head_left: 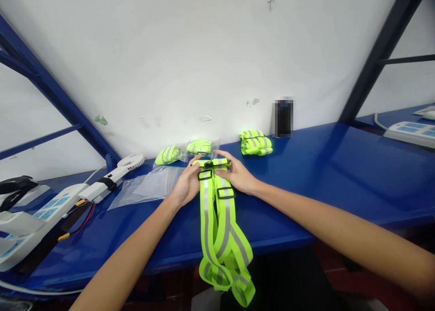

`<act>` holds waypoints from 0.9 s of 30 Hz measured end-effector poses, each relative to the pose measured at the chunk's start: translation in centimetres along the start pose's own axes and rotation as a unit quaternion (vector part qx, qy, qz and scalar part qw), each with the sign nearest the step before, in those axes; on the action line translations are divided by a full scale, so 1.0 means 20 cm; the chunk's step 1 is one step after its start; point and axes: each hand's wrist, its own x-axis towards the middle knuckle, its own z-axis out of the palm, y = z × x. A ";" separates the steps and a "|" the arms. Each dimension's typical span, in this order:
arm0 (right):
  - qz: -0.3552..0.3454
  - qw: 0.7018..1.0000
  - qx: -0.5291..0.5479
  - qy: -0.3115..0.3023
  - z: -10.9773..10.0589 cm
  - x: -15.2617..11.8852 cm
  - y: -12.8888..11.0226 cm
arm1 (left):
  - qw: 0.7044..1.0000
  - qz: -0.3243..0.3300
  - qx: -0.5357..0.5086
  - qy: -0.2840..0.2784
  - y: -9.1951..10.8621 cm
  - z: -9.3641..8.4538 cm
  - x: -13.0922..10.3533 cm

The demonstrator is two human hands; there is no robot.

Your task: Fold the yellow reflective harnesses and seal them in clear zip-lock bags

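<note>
Blue table (306, 179) runs beneath neon-yellow reflective harness (227, 220), held between both hands near front edge, loops dangling past it. Left hand (186, 183) and right hand (240, 173) pinch folded top band, one at each side; some fingertips lie out of sight, so firmness of grip hard to judge. Harness looks light, soft, floppy, hardly fragile; best hold: gathered band, just above black buckles (226, 197).

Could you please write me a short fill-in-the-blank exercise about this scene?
1. The left hand and right hand hold fluorescent yellow-green reflective straps with ____-coloured rectangular buckles.
2. Behind the flat blue tabletop rises a ____-coloured wall.
3. A flat, clear plastic bag lies closer to the ____ hand than to the other.

Missing words: black; white; left.
</note>
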 end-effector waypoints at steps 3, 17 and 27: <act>-0.011 0.999 -0.026 0.014 -0.01 0.00 -0.01 | 0.999 0.033 -0.010 0.001 -0.01 0.01 -0.01; -0.053 0.990 -0.091 0.096 0.02 -0.02 0.02 | 0.993 0.073 0.089 -0.033 -0.04 -0.04 0.01; 0.023 1.000 0.008 0.011 0.02 -0.05 -0.05 | 0.995 0.049 0.075 -0.046 -0.03 -0.04 0.00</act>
